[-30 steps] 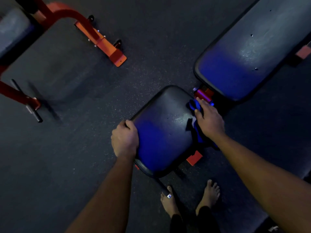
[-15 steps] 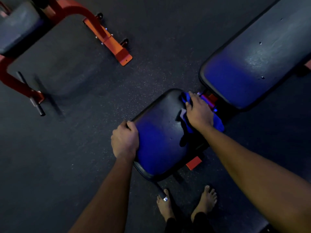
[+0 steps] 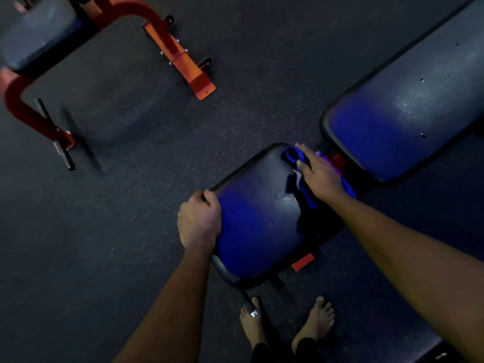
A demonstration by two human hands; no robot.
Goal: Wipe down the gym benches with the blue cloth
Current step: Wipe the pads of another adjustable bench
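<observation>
- head view: the right hand (image 3: 320, 176) lies flat on the blue cloth (image 3: 294, 156), fingers stretched out and pressing it onto the far right corner of the bench's seat pad (image 3: 259, 221), just beside the gap to the back pad (image 3: 408, 108).
- over the last second that hand and the cloth have slid from the pad's right edge up towards this far corner.
- the left hand (image 3: 200, 222) has not moved; its fingers are curled round the seat pad's left edge, steadying it.
- judgement: the wipe is working round the seat's rim. the middle of the seat and the whole back pad look still to do.
- an orange frame (image 3: 183, 56) of another bench stands well apart on the dark floor (image 3: 157, 179), and bare feet (image 3: 314, 320) stand near the seat's near end.
</observation>
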